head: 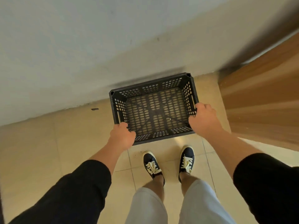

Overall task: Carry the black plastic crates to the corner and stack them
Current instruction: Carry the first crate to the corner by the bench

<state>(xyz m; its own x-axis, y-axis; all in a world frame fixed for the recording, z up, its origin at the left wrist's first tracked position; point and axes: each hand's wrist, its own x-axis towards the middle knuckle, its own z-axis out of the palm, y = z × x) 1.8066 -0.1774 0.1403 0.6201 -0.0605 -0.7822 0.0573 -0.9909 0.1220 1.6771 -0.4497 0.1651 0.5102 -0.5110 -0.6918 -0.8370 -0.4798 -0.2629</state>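
One black perforated plastic crate [153, 109] is in front of me, open side up, its far edge close to the white wall. It is empty, and the floor tiles show through its slotted bottom. My left hand [122, 135] grips the near left corner of the rim. My right hand [203, 118] grips the right rim by the side handle slot. Whether the crate rests on the floor or hangs just above it cannot be told.
A white wall [97, 54] runs across the back and meets a wooden panel [262, 97] at the right, forming a corner. My feet in dark sneakers [168, 164] stand on beige floor tiles [40, 151] just behind the crate.
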